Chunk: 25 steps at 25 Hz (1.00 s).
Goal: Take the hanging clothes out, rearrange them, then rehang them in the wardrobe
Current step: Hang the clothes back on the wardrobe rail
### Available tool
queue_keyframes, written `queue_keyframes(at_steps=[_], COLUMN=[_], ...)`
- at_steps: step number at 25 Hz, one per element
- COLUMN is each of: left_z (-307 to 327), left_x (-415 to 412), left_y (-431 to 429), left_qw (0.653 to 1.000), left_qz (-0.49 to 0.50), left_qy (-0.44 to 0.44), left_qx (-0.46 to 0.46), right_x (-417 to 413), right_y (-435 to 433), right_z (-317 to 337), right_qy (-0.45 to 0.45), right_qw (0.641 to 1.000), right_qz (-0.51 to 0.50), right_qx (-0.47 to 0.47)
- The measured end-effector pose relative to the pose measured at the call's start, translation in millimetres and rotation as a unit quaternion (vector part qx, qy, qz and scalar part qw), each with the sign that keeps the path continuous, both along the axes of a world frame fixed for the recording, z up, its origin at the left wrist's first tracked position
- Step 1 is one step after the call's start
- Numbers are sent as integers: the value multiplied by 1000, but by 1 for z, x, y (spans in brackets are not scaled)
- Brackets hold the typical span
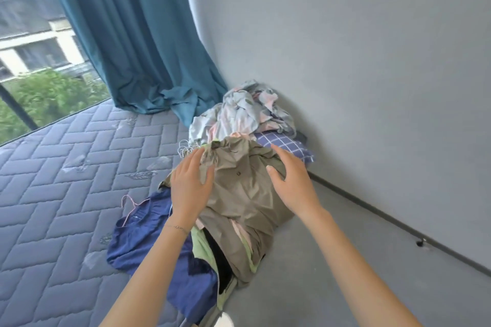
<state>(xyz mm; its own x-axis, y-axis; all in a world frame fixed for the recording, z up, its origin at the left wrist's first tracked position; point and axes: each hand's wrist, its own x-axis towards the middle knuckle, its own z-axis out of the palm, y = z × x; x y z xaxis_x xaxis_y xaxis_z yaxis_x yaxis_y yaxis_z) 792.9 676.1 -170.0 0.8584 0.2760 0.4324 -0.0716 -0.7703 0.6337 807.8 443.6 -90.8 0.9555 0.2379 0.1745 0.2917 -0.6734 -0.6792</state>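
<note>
The khaki jacket lies on top of a heap of clothes at the edge of the quilted mattress, close to the grey wall, with no wardrobe in sight. Both hands are over its upper part. The left hand is at the left shoulder and the right hand at the right, fingers straight and spread wide, gripping nothing. I cannot tell whether the palms press the cloth or hover just above it. It looks to me like the sorting step, with the clothes out and the top piece about to be lifted or smoothed. To do it well, I would find the jacket's own hook among the bunch of wire hanger hooks poking out just beside the left fingertips. Then I would lift by the hook and the collar together so the garments underneath do not drag along. A light green garment and a navy garment on a pink hanger are tucked under it and could snag. As for writing, the only mark is a small dark emblem on the jacket's chest, too small to read. Beyond the heap sit crumpled floral bedding on a blue checked pillow, a teal curtain and a window.
</note>
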Motion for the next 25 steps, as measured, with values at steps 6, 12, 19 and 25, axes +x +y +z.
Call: queue_keyframes(at_steps=[6,12,19,25], left_z=[-12,-31,-56,-100], left_x=[38,44,44,58], left_y=[54,111,172,215], left_qw=[991,980,956,924], left_qz=[130,198,283,361], left_qy=[7,19,69,123], left_qx=[-11,-6,-25,-29], right_x=[89,126,153,183], right_y=[48,123,204,278], right_z=[0,-19,-49,-110], right_qy=[-8,3,26,61], right_qw=[993,981,963,933], right_qz=[116,194,267,351], right_qx=[-23,-8,-28,-51])
